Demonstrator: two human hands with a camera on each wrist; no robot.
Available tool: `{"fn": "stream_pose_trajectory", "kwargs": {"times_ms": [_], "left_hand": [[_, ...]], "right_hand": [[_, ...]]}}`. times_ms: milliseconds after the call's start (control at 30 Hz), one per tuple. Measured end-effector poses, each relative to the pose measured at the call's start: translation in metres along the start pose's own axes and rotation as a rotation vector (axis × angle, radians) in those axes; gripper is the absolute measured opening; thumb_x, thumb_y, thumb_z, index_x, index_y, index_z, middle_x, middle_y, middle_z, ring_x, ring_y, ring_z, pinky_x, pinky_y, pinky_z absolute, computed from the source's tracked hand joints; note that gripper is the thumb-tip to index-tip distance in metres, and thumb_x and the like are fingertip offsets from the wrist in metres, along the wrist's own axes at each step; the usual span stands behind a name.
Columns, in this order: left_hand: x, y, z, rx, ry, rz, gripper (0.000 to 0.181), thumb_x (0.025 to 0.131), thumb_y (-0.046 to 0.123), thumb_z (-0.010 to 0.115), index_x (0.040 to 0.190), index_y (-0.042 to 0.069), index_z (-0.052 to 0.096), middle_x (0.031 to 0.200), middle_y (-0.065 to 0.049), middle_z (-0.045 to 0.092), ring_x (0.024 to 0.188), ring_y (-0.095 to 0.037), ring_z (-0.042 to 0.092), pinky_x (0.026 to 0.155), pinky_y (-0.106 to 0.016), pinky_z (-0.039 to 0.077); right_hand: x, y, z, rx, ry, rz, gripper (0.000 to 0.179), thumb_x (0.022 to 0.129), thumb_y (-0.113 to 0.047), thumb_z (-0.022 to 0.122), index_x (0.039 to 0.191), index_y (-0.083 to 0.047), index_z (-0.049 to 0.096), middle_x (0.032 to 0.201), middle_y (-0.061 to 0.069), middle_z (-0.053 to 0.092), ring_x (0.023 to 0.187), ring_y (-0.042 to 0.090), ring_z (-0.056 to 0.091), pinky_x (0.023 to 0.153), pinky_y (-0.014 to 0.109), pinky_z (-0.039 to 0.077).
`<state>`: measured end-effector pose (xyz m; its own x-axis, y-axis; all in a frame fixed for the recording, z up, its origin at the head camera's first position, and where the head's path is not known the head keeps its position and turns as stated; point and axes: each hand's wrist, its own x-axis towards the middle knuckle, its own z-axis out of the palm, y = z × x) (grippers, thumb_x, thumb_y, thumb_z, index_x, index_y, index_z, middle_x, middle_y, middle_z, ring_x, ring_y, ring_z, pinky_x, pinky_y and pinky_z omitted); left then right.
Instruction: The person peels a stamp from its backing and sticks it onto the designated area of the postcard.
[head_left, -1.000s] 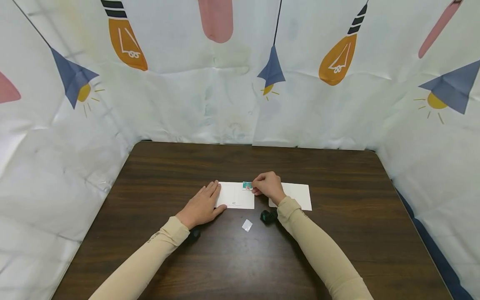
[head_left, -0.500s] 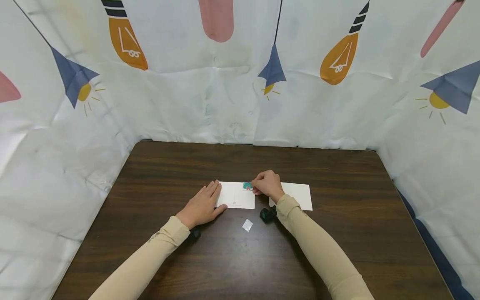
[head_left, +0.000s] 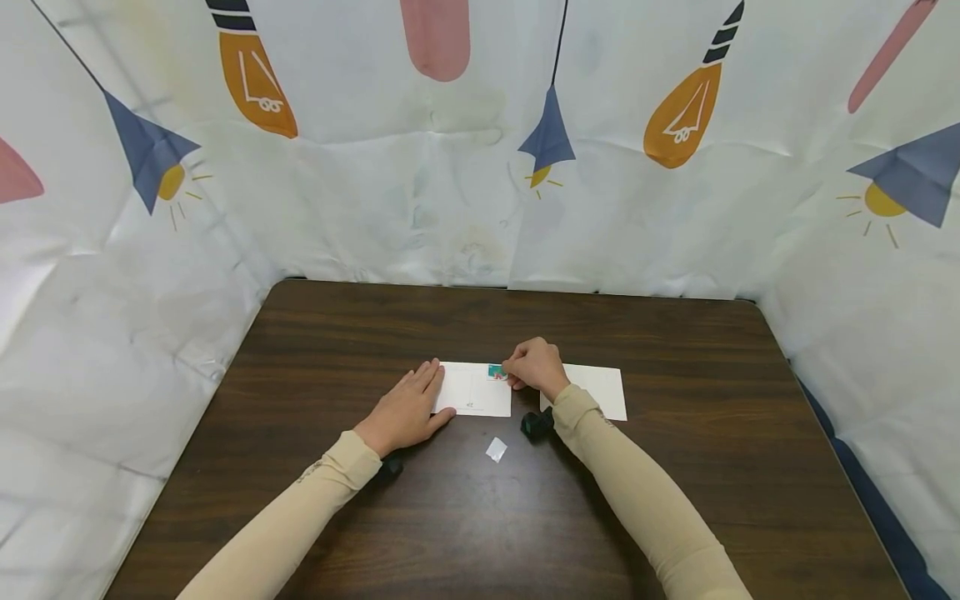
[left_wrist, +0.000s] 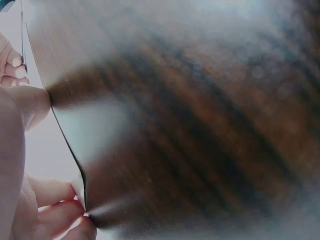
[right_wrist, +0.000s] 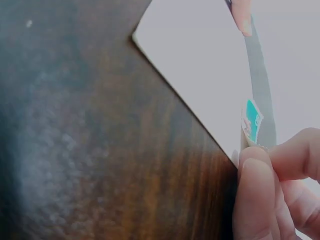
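A white card (head_left: 474, 398) lies on the dark wooden table. My left hand (head_left: 405, 408) rests on its left end, fingers extended and thumb along the near edge. At the card's far right corner is a small teal postage stamp (head_left: 496, 372). My right hand (head_left: 537, 367) pinches the stamp's right edge between thumb and forefinger. In the right wrist view the stamp (right_wrist: 253, 120) stands tilted up from the fingertips, close over the card (right_wrist: 200, 65). The pinched edge is hidden by my fingers.
A second white card (head_left: 600, 390) lies to the right, partly under my right wrist. A small whitish square of paper (head_left: 496, 450) sits nearer me, between my forearms. Behind the table (head_left: 375, 325) hangs a white printed curtain (head_left: 360, 208).
My right hand has shifted very slightly away from me, still pinching the stamp at the card's corner. My left hand stays on the card. The head view has drifted a little.
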<state>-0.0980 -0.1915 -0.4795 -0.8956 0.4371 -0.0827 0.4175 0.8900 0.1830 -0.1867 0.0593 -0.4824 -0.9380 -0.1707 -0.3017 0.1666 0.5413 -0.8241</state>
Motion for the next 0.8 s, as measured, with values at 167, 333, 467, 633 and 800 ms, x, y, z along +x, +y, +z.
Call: {"fn": "stream_pose_trajectory", "kwargs": {"times_ms": [167, 333, 467, 633, 800], "left_hand": [[0.000, -0.001, 0.002, -0.003, 0.001, 0.000, 0.078, 0.105, 0.046, 0.056, 0.155, -0.011, 0.036, 0.164, -0.029, 0.035, 0.154, -0.041, 0.038, 0.124, -0.055, 0.036], [0.001, -0.002, 0.003, -0.002, 0.001, 0.005, 0.078, 0.105, 0.046, 0.056, 0.155, -0.011, 0.036, 0.164, -0.029, 0.035, 0.154, -0.041, 0.038, 0.124, -0.055, 0.036], [0.001, -0.002, 0.003, 0.003, -0.004, 0.006, 0.078, 0.105, 0.046, 0.056, 0.155, -0.010, 0.036, 0.164, -0.029, 0.035, 0.154, -0.041, 0.037, 0.125, -0.054, 0.036], [0.002, -0.001, 0.002, -0.001, -0.014, 0.001, 0.079, 0.105, 0.047, 0.056, 0.156, -0.010, 0.035, 0.165, -0.028, 0.034, 0.155, -0.040, 0.037, 0.125, -0.054, 0.035], [0.001, -0.002, 0.002, -0.006, -0.022, -0.006, 0.079, 0.105, 0.046, 0.056, 0.156, -0.009, 0.034, 0.165, -0.028, 0.034, 0.155, -0.040, 0.036, 0.125, -0.054, 0.035]], "right_hand": [[0.000, -0.004, -0.002, -0.025, -0.005, 0.019, 0.016, 0.088, -0.012, 0.075, 0.074, -0.005, 0.075, 0.063, 0.007, 0.073, 0.053, 0.013, 0.070, 0.056, 0.028, 0.061], [0.000, -0.004, -0.002, -0.068, -0.001, 0.016, 0.014, 0.086, -0.011, 0.077, 0.073, -0.005, 0.075, 0.063, 0.007, 0.072, 0.052, 0.014, 0.068, 0.054, 0.027, 0.060], [0.000, -0.003, -0.004, -0.086, -0.002, 0.012, 0.012, 0.086, -0.013, 0.080, 0.077, -0.006, 0.077, 0.065, 0.007, 0.073, 0.053, 0.013, 0.068, 0.054, 0.026, 0.060], [-0.001, -0.002, -0.011, -0.047, 0.000, 0.015, 0.016, 0.090, -0.018, 0.079, 0.084, -0.004, 0.079, 0.070, 0.008, 0.075, 0.056, 0.013, 0.071, 0.057, 0.028, 0.062], [-0.003, -0.002, -0.017, -0.084, 0.034, -0.080, 0.017, 0.095, -0.019, 0.070, 0.091, -0.004, 0.079, 0.077, 0.009, 0.077, 0.063, 0.013, 0.073, 0.062, 0.029, 0.062]]}}
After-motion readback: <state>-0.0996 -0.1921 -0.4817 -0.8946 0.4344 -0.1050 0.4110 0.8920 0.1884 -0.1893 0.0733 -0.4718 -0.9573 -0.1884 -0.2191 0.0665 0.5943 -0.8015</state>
